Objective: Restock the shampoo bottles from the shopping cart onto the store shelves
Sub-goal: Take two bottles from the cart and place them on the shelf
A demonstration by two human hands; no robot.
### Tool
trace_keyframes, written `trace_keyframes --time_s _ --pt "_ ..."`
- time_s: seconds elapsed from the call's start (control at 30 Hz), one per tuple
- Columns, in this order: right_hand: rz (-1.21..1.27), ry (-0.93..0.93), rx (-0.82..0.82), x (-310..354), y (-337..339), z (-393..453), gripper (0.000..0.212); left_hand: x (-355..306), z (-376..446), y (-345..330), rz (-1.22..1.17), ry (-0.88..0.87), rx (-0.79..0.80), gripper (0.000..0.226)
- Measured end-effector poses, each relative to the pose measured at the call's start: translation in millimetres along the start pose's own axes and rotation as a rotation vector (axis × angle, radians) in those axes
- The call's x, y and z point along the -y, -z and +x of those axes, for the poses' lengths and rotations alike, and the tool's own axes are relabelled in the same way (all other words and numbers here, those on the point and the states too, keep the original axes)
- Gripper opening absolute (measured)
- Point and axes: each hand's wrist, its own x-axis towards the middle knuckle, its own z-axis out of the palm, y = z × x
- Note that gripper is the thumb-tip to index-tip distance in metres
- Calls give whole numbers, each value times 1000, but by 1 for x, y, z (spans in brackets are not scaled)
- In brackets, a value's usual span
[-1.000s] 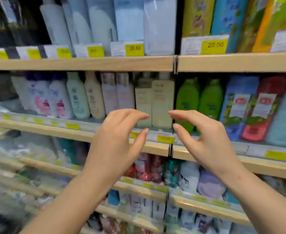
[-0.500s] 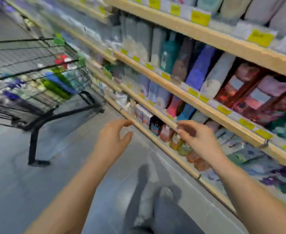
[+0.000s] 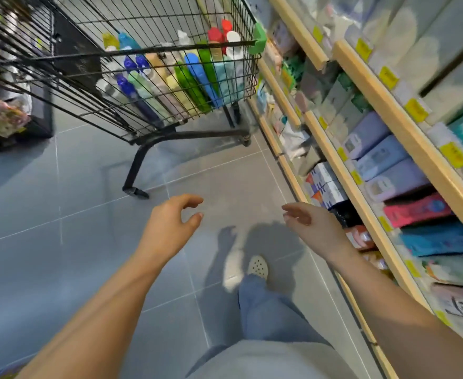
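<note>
Floor: grey tiled floor (image 3: 74, 242) of a store aisle lies under both hands, with a shoe (image 3: 257, 266) and a blue trouser leg below them.
Shelves: wooden store shelves (image 3: 367, 203) run just right of the right hand, stocked with boxes and yellow price tags.
Cart: black wire shopping cart (image 3: 148, 64) stands ahead of the hands, well apart from them.
Bottles: shampoo bottles (image 3: 197, 75) lie inside the cart, leaning together.
Left hand: left hand (image 3: 170, 225) hangs over the floor, fingers loosely curled, holding nothing.
Right hand: right hand (image 3: 312, 225) hangs beside the lower shelves, fingers relaxed, empty.
Change: half a second ago the cart sat far left; now it is ahead, and the view has tilted down to the floor.
</note>
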Motion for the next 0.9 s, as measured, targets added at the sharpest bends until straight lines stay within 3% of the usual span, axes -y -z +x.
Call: trace_keyframes --time_s 0.33,0.5,0.7,0.9 --pt "-78 36 177 88 -11 144 30 14 119 56 -10 216 -44 28" --pt "-97 24 160 133 -37 199 30 32 187 100 11 156 -62 30" --pt "-73 98 67 220 -84 272 30 57 287 187 60 -64 -115 28" --pt "-63 152 26 293 -119 327 27 95 353 238 56 -69 -91 28"
